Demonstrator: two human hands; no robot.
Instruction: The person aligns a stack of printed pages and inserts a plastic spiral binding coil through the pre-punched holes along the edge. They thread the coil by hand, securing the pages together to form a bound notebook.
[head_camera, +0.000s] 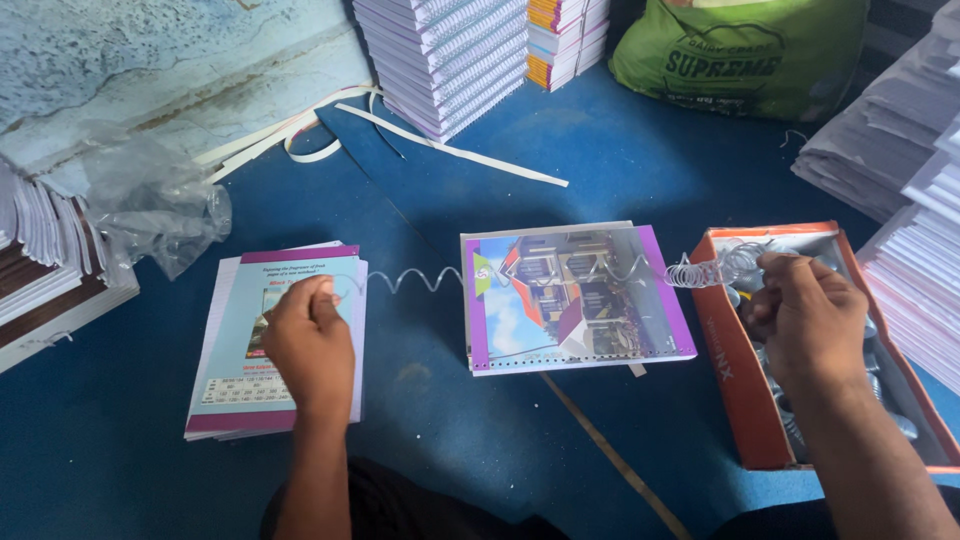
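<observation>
a stretched wire binding spiral (430, 278) spans above a punched notebook (575, 298) on the blue floor (450, 420). left hand (310, 345), fingers pinched shut on one end, rests on a booklet stack (235, 400). right hand (805, 315), fingers closed on the coiled end, hovers over an orange box (740, 390) of spirals.

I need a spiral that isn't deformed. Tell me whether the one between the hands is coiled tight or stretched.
Stretched: the spiral runs in wide loops from left hand to right hand.
</observation>
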